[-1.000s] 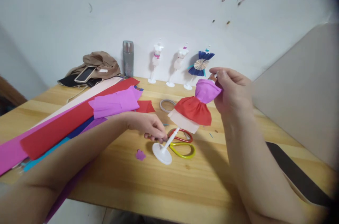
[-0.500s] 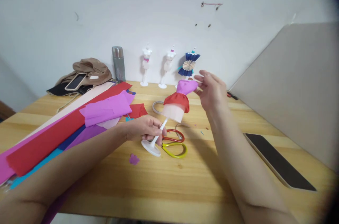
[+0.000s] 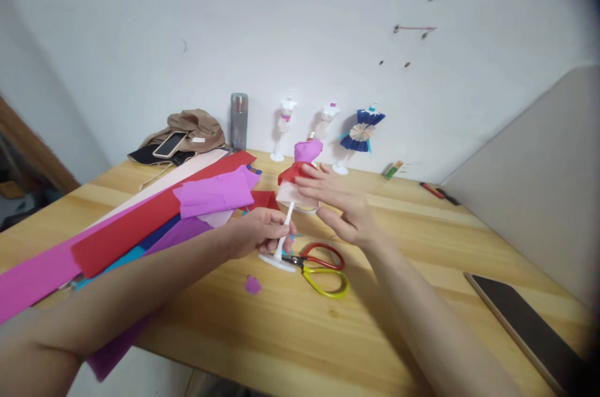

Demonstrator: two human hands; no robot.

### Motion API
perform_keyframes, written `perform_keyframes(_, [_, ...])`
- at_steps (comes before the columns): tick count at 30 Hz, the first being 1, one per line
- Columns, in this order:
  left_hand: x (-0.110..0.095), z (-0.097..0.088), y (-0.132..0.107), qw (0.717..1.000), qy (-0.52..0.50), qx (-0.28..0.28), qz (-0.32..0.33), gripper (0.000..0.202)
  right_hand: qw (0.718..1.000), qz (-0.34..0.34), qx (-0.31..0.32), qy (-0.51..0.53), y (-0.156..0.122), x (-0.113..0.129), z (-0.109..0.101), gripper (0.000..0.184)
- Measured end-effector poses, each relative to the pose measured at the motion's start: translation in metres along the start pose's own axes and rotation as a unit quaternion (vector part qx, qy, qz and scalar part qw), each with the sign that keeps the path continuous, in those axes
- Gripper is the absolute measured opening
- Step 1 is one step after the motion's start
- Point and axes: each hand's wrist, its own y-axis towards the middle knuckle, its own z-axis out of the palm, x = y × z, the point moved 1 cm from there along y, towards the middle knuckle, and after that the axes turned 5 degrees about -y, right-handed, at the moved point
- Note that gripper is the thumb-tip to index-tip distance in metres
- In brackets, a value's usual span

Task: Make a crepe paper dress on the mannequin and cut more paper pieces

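Note:
My left hand (image 3: pixel 265 231) is closed around the white stem of a small mannequin stand (image 3: pixel 287 222), its round base near the table top. The mannequin wears a paper dress (image 3: pixel 308 150) with a purple top, a red middle and a pale pink lower layer. Fingers stretched out, my right hand (image 3: pixel 340 200) lies over the right side of the red and pink skirt and hides part of it; it looks to touch the paper. Scissors (image 3: pixel 325 283) with one red and one yellow handle lie just right of the stand's base. A purple paper scrap (image 3: pixel 253 285) is in front.
Coloured paper sheets (image 3: pixel 140 222) cover the left side of the table (image 3: pixel 225 334). Behind stand a flask (image 3: pixel 239 122), two white mannequins (image 3: pixel 287 112) and one in a navy dress (image 3: pixel 359 140). A dark tablet-like device (image 3: pixel 525 322) lies at right, a red-black tool (image 3: pixel 438 192) beyond.
The mannequin has gone from leaning right to nearly upright. My right hand has moved from beside the purple top down onto the skirt. The camera view has shifted.

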Motion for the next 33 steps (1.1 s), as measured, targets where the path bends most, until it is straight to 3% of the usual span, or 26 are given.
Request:
perform_keyframes(3, [0.000,-0.003,-0.003,0.999,-0.015,-0.028,0.015,0.036,0.990,-0.030,-0.101,0.089,-0.006,0.002,0.002,0.024])
perform_keyframes(5, [0.001,-0.005,-0.004,0.998,-0.010,-0.049,0.026,0.035,0.976,0.016,-0.190,0.103,-0.008,0.005,0.000,0.026])
perform_keyframes(7, [0.003,-0.007,-0.005,0.997,0.008,-0.071,0.035,0.034,0.965,0.095,-0.239,0.047,-0.009,0.006,-0.001,0.021])
perform_keyframes(9, [0.007,-0.006,-0.006,0.995,0.036,-0.088,0.040,0.033,0.962,0.155,-0.221,-0.051,-0.010,0.004,0.000,0.009])
perform_keyframes(11, [0.011,-0.004,-0.007,0.992,0.062,-0.101,0.042,0.034,0.958,0.175,-0.166,-0.154,-0.013,0.001,0.005,0.011])
perform_keyframes(17, [0.028,0.011,-0.010,0.992,0.094,-0.086,-0.002,0.036,0.912,0.149,-0.054,-0.377,-0.030,0.000,0.019,0.022])
perform_keyframes(25, [0.033,0.021,-0.008,0.992,0.074,-0.102,-0.011,0.032,0.884,0.093,-0.034,-0.457,-0.038,-0.003,0.035,0.028])
perform_keyframes(33, [0.042,0.017,-0.004,0.997,0.026,-0.077,0.007,0.034,0.917,0.062,-0.011,-0.394,-0.042,0.005,0.050,0.030])
